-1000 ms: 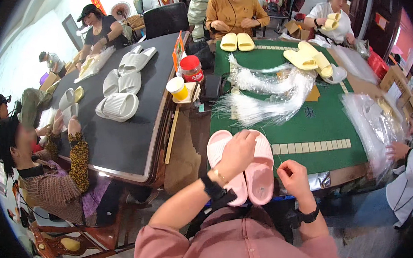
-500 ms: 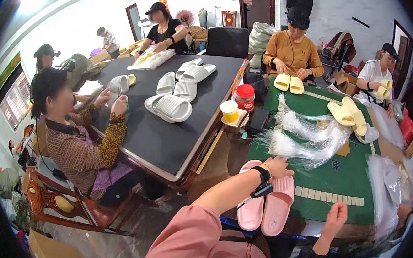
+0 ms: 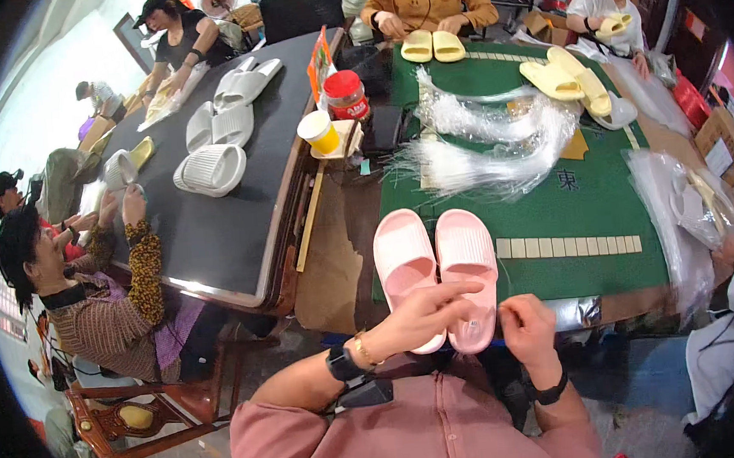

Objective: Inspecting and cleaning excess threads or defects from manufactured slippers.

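Observation:
A pair of pink slippers (image 3: 465,248) lies side by side at the near edge of the green-topped table, toes pointing away from me. My left hand (image 3: 432,314) is over their heel ends, fingers stretched out and apart, gripping nothing. Just right of the right slipper, my right hand (image 3: 529,324) is closed in a pinch. A faint, thin clear strand shows by its fingertips; its ends are hard to make out. Beyond the slippers lies a heap of clear plastic strands (image 3: 498,156).
A row of cream tiles (image 3: 568,246) is right of the slippers. Yellow slippers (image 3: 565,77) and clear plastic bags (image 3: 668,208) lie farther right. A yellow-white cup (image 3: 319,134) and red-lidded jar (image 3: 346,96) stand left. Co-workers handle slippers around a dark table (image 3: 238,204).
My left hand has drawn back from the slippers' toe end to their heels. My right hand has come in beside the right slipper. The view has turned, and the slippers appear straighter.

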`<state>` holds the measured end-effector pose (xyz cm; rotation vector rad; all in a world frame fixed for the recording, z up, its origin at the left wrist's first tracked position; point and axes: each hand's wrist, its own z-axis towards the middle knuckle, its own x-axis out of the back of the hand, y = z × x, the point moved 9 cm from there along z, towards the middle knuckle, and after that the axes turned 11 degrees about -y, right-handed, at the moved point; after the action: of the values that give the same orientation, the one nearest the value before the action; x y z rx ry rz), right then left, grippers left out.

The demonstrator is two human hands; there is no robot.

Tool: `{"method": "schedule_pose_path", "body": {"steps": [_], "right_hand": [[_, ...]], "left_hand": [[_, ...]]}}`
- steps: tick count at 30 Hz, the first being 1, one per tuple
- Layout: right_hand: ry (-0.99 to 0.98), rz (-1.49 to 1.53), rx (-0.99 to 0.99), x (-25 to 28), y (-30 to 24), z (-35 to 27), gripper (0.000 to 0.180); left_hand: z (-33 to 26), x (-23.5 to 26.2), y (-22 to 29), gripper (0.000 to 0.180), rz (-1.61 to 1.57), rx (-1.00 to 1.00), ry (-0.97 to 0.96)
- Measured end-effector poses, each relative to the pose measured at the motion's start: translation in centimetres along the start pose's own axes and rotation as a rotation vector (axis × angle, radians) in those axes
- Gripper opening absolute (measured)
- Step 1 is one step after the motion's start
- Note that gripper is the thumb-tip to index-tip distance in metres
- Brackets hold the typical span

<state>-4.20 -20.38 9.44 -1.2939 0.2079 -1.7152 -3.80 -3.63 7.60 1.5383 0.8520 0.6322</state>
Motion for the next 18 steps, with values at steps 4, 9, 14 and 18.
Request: {"method": "schedule_pose_path", "body": {"steps": [4, 9, 14, 18], "right_hand": [[-0.100, 0.008, 0.094, -2.8, -2.0, 0.0, 0.011], [-0.152, 0.064, 0.094, -4.1, -2.5, -0.6, 0.011], [-0.157, 0.072, 0.041, -4.2, -2.3, -1.4, 0.009], [-0.179, 0.051, -0.016, -3.8, -2.2, -2.7, 0.008]], "left_hand": [[-2.6, 2.6, -2.2, 0.032, 0.001, 0.105, 0.205], [-4.1, 3.3, -1.0, 0.050, 0.835, -0.039, 0.412], [-4.0, 2.5, -1.6, 0.033, 1.103, -0.095, 0.368], [-3.9, 1.4, -2.0, 0.018, 1.245, -0.109, 0.262]]}}
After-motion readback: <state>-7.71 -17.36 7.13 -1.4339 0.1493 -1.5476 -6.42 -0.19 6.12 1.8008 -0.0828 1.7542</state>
